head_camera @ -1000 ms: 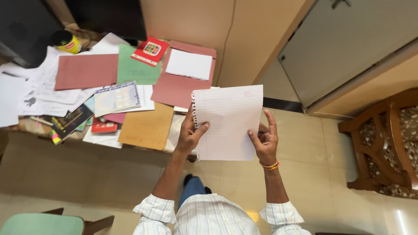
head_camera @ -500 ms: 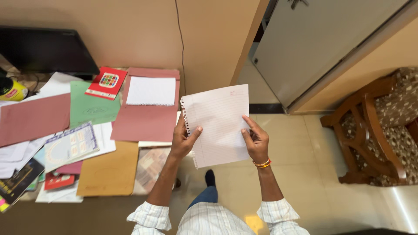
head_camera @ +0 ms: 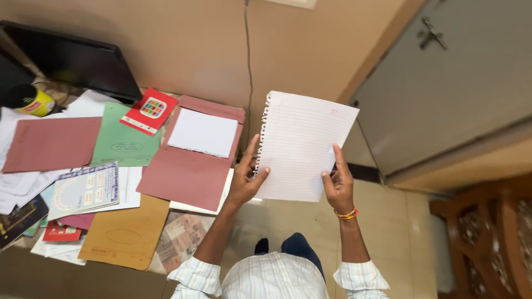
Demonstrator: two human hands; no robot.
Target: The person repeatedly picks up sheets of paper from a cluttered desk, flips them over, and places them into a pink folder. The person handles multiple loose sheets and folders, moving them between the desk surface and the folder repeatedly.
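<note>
Two bare hands hold one lined sheet of paper (head_camera: 302, 145) up in the air, in front of the person's chest and to the right of the cluttered table (head_camera: 183, 235). The sheet is white, ruled, with a torn perforated edge along its left side, and it is tilted a little clockwise. The left hand (head_camera: 245, 180) has its grip clamped on the sheet's lower left edge — thumb on the front, fingers spread behind. The right hand (head_camera: 338, 182) is clamped on the lower right edge in the same way, thumb on the front, and a beaded bracelet (head_camera: 345, 214) sits on that wrist.

Just left of the left hand an open maroon folder (head_camera: 185, 174) lies on the table with a blank white page (head_camera: 203, 132) on its upper flap. Beside it lies a green folder (head_camera: 123, 138), and a small red card (head_camera: 150, 111) with a coloured grid overlaps the green folder's top corner. Farther left is another maroon folder (head_camera: 51, 144); below are a printed booklet (head_camera: 84, 188) and a brown envelope (head_camera: 124, 235). A yellow jar (head_camera: 31, 101) with a dark lid stands at the far left, near a black monitor (head_camera: 72, 58) against the wall.

On the right — well apart from the table — are a grey door (head_camera: 454, 83) and part of a wooden chair (head_camera: 496, 238) on the tiled floor (head_camera: 382, 243).
</note>
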